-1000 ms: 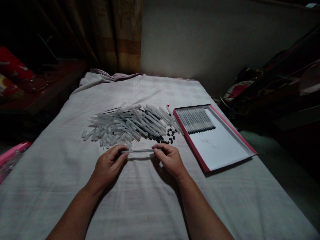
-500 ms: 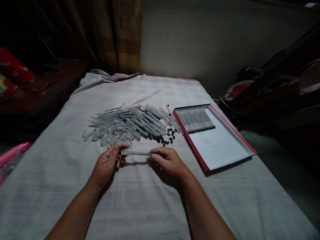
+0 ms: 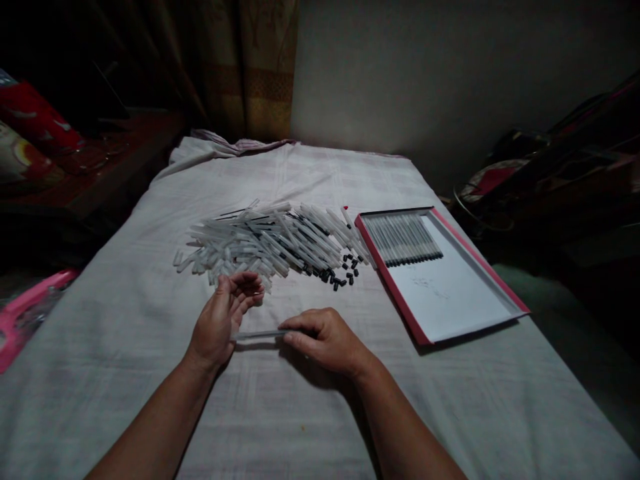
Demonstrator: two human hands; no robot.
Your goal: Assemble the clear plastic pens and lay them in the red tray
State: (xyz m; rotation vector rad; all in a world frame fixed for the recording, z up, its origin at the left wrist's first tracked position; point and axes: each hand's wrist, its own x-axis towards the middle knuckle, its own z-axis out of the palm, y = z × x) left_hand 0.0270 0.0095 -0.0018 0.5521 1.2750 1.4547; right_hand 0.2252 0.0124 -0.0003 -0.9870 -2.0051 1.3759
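Observation:
My right hand (image 3: 323,339) pinches one end of a clear pen (image 3: 257,335) held level above the cloth. The pen's other end meets the heel of my left hand (image 3: 225,313). That left hand is turned palm inward, its fingers loosely curled and apart, with nothing visible between them. Just beyond both hands lies a heap of clear pen barrels, caps and refills (image 3: 265,240). Small black plugs (image 3: 345,273) are scattered at the heap's right edge.
A shallow red-edged box (image 3: 395,293) to the right holds a row of assembled-looking pens (image 3: 400,240) on white paper. A white cloth (image 3: 280,413) covers the table. A pink basket (image 3: 30,313) stands at the left edge, and a dark side table (image 3: 120,160) lies farther left.
My left fingers have let go of the pen and opened. The pen's left end has moved down to the heel of that palm, with my right hand still holding it.

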